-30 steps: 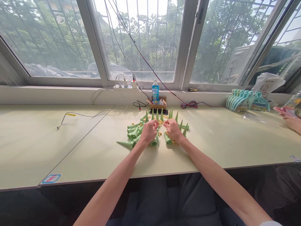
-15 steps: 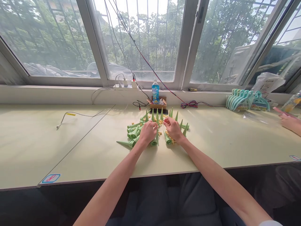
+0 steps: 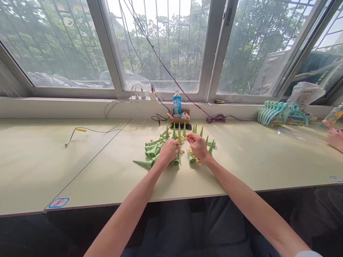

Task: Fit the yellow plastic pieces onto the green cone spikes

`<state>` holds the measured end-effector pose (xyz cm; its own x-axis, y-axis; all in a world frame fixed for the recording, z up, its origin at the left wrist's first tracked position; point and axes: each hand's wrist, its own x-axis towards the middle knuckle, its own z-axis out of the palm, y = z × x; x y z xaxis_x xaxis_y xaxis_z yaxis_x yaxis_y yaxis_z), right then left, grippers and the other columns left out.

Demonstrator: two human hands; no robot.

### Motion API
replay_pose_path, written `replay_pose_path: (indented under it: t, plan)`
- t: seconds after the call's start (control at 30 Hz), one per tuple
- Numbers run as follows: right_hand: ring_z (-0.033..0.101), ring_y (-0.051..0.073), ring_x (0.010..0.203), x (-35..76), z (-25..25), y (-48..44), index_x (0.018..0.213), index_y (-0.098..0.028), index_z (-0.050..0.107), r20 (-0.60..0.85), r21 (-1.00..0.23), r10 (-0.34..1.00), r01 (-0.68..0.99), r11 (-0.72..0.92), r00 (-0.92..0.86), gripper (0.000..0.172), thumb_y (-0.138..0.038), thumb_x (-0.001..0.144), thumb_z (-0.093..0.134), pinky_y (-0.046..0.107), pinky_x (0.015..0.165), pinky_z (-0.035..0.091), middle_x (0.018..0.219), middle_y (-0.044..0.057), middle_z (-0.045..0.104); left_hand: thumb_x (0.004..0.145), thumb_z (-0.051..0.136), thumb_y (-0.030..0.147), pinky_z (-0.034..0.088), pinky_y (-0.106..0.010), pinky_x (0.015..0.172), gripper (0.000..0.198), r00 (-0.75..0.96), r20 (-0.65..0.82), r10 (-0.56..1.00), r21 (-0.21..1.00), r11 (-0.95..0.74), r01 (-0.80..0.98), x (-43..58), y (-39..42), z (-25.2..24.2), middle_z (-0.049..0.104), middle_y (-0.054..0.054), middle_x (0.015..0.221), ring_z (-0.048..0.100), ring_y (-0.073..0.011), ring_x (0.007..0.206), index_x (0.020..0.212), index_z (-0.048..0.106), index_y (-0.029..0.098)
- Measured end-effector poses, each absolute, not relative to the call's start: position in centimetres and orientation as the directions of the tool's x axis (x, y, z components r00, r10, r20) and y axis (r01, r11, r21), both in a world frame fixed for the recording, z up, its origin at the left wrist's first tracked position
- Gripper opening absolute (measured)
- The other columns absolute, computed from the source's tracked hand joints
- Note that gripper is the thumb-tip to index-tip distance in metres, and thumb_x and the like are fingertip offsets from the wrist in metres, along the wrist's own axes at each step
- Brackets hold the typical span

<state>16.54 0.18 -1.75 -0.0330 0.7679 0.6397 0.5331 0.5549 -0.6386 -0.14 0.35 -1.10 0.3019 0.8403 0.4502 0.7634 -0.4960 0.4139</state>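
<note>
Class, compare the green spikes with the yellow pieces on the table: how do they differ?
Size: the green spikes are long; the yellow pieces are much smaller.
Pose: several green spikes stand point-up; the yellow pieces lie scattered among them.
Shared: both are grouped on the table.

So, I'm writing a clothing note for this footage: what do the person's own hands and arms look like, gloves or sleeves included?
The left hand and right hand are ungloved. Both wrists and forearms are bare, with no watch or bracelet visible. A pale, whitish sleeve edge shows on the right arm; no left sleeve is in view.
</note>
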Motion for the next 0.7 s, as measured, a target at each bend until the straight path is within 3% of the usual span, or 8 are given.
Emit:
replay_pose_path:
  t: [0.7]
  plan:
    - [0.063, 0.018, 0.080, 16.52, -1.82, 0.24, 0.088, -0.020, 0.066, 0.634, -0.654, 0.773, 0.519, 0.550, -0.020, 0.016, -0.027, 0.090, 0.051, 0.030, 0.073, 0.047, 0.087, 0.004, 0.070, 0.088, 0.055, 0.022, 0.048, -0.031, 0.075, 0.013, 0.312, 0.441, 0.841, 0.411, -0.499, 0.763, -0.36, 0.70, -1.34, 0.072, -0.007, 0.092, 0.065, -0.0232, 0.086, 0.086, 0.068, 0.020]
